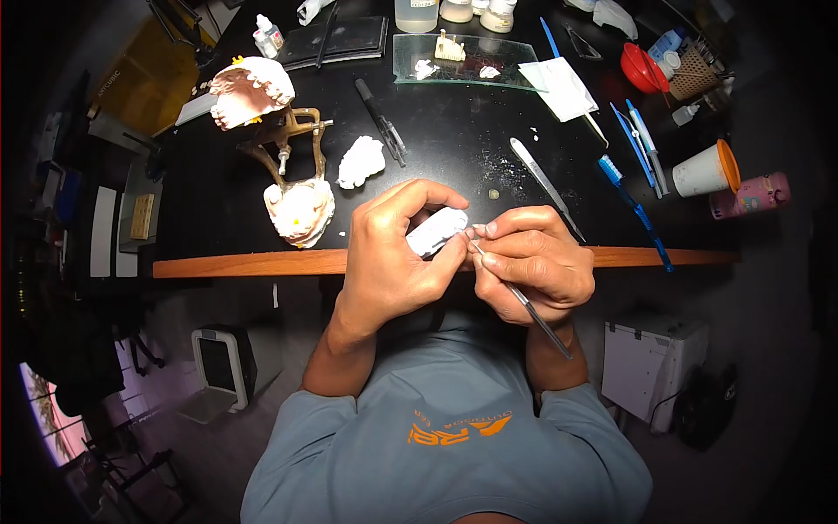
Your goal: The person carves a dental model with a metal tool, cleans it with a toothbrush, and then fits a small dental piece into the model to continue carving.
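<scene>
My left hand (388, 249) is curled round a small white block (436, 231), possibly plaster or folded tissue, pinched between thumb and fingers. In my right hand (539, 266) is a slim metal dental hand tool (528, 306), gripped like a pen. Its tip end meets the white block close to my left thumb, and the shaft slants down toward my shirt. Both hands are just above the table's wooden front edge (253, 264). Left of them stands a brass articulator (305, 140) with an upper dental cast (251, 92) and a lower dental cast (299, 212).
A crumpled white wad (361, 162) and a black pen (381, 122) lie beyond my left hand. Past my right hand are a metal knife (543, 182), white crumbs and a blue toothbrush (637, 210). A glass slab (471, 74), a paper cup (701, 168) and a pink can (752, 196) stand farther out.
</scene>
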Demonstrator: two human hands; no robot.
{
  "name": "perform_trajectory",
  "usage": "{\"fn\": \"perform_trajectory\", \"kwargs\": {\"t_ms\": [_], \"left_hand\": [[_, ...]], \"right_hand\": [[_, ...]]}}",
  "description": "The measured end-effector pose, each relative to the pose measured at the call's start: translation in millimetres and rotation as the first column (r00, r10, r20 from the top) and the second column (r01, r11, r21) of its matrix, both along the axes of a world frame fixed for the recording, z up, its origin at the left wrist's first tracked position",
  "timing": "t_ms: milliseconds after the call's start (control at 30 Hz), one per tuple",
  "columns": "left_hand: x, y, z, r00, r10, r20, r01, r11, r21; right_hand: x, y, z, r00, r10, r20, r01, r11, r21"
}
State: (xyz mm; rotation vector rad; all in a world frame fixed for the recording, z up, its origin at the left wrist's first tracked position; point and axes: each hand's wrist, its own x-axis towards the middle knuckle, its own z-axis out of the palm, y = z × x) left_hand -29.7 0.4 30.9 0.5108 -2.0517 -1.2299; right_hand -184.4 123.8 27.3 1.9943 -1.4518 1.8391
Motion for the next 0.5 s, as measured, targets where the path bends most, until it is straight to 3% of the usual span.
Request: {"fn": "perform_trajectory", "kwargs": {"t_ms": [500], "left_hand": [[-1.1, 0.4, -1.5, 1.000, 0.008, -0.018, -0.008, 1.000, 0.019]], "right_hand": [[-1.2, 3.3, -1.8, 1.000, -0.004, 0.010, 0.004, 1.000, -0.012]]}}
